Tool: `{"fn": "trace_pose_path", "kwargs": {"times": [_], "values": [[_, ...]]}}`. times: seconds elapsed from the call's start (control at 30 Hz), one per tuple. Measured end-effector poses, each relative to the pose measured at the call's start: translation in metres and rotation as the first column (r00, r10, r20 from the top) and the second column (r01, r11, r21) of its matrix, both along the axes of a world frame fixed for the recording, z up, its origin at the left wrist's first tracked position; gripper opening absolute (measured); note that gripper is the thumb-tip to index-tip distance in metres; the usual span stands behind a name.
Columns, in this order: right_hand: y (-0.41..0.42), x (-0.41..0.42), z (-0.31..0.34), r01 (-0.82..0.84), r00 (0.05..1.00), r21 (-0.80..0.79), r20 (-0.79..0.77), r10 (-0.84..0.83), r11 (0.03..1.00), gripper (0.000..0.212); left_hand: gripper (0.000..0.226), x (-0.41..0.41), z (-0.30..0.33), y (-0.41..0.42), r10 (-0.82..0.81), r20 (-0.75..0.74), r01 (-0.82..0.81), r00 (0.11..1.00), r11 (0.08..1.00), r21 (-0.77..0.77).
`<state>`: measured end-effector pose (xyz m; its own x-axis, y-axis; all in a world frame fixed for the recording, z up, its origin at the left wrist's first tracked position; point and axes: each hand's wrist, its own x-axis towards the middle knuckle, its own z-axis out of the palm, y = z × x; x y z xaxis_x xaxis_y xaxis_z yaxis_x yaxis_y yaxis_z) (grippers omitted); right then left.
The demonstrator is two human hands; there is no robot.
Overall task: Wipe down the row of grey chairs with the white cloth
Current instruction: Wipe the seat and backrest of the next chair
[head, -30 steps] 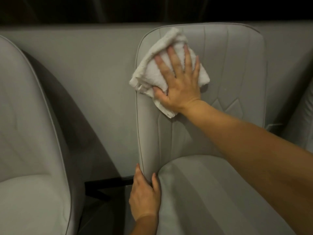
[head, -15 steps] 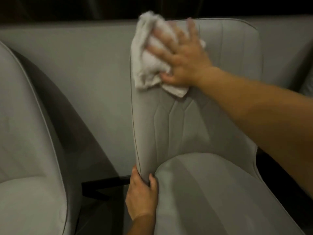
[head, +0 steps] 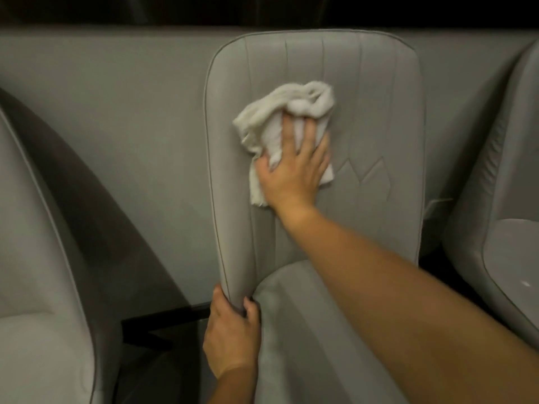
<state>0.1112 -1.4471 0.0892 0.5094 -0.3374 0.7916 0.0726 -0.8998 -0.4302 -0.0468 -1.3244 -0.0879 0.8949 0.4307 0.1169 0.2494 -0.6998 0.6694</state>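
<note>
A grey padded chair (head: 376, 118) faces me in the middle of the view, its backrest upright and its seat running toward the bottom. My right hand (head: 294, 173) lies flat on the bunched white cloth (head: 280, 118) and presses it against the backrest, left of centre and about halfway up. The cloth folds over my fingertips and hides them. My left hand (head: 232, 333) grips the lower left edge of the backrest where it meets the seat, thumb on the front and fingers behind.
Another grey chair (head: 38, 287) stands at the left and a third grey chair (head: 501, 217) at the right edge. A grey wall panel (head: 116, 97) runs behind them. A dark floor gap with a black bar (head: 163, 316) lies between the left and middle chairs.
My right hand has slid the cloth down from the backrest's top left corner to its middle. The left hand keeps its grip on the lower edge.
</note>
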Motion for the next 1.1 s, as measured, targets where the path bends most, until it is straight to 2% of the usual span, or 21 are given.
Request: {"fn": "trace_pose_path", "kwargs": {"times": [0.07,0.13,0.2,0.23,0.3,0.33,0.43,0.53,0.6,0.67,0.73,0.83,0.9,1.0,1.1], "values": [[0.019,-0.011,-0.032,-0.101,0.994,-0.028,-0.034,0.1,0.995,0.08,0.064,0.0,-0.001,0.0,-0.004,-0.014,0.004,1.0,1.0,0.014],[0.015,-0.021,-0.057,-0.185,0.981,-0.144,-0.088,0.173,0.972,0.08,0.064,0.001,-0.002,-0.001,-0.007,-0.014,0.007,1.0,1.0,0.022],[-0.013,-0.026,-0.067,-0.26,0.965,-0.399,-0.087,0.246,0.88,0.078,0.066,0.001,-0.002,-0.001,-0.007,-0.013,0.008,1.0,1.0,0.025],[-0.033,-0.025,-0.066,-0.267,0.959,-0.562,-0.076,0.272,0.783,0.074,0.066,0.001,-0.002,-0.001,-0.009,-0.012,0.009,1.0,1.0,0.02],[-0.085,-0.016,-0.05,-0.243,0.955,-0.794,-0.094,0.283,0.557,0.054,0.064,0.001,-0.004,0.0,-0.015,-0.003,0.015,1.0,1.0,0.012],[-0.115,-0.012,-0.038,-0.204,0.964,-0.841,-0.085,0.251,0.501,0.047,0.063,0.001,-0.005,0.0,-0.022,0.002,0.022,1.0,1.0,0.011],[-0.197,-0.013,-0.006,-0.046,0.997,-0.865,-0.009,0.076,0.501,0.056,0.06,0.0,-0.004,0.001,-0.024,0.002,0.024,1.0,1.0,-0.003],[-0.232,-0.03,-0.001,0.041,0.996,-0.807,-0.017,-0.092,0.588,0.068,0.054,0.0,-0.002,-0.001,-0.019,0.005,0.019,1.0,1.0,-0.005],[-0.216,-0.037,-0.013,0.071,0.985,-0.713,-0.062,-0.164,0.697,0.076,0.051,-0.001,-0.001,0.0,-0.013,-0.001,0.013,1.0,1.0,-0.004],[-0.174,-0.037,-0.031,0.139,0.969,-0.486,-0.114,-0.22,0.863,0.081,0.052,-0.001,0.001,0.0,-0.014,-0.005,0.014,1.0,1.0,-0.005],[-0.117,-0.034,-0.053,0.185,0.963,-0.159,-0.166,-0.211,0.97,0.084,0.054,-0.002,0.003,-0.001,-0.022,-0.006,0.022,1.0,1.0,0.0],[-0.028,-0.039,-0.085,0.093,0.98,0.24,-0.195,-0.046,0.966,0.085,0.059,-0.002,0.004,-0.001,-0.022,0.0,0.022,1.0,1.0,0.004],[0.015,-0.047,-0.103,0.009,0.983,0.376,-0.176,0.062,0.926,0.085,0.059,-0.002,0.004,-0.001,-0.018,-0.002,0.018,1.0,1.0,0.006],[0.042,-0.063,-0.12,-0.097,0.964,0.408,-0.189,0.188,0.908,0.086,0.059,-0.003,0.006,-0.003,-0.029,0.002,0.029,1.0,1.0,0.008],[0.031,-0.075,-0.131,-0.196,0.956,0.279,-0.16,0.247,0.94,0.081,0.058,-0.004,0.006,-0.003,-0.036,0.021,0.035,0.999,0.999,0.006]]}}
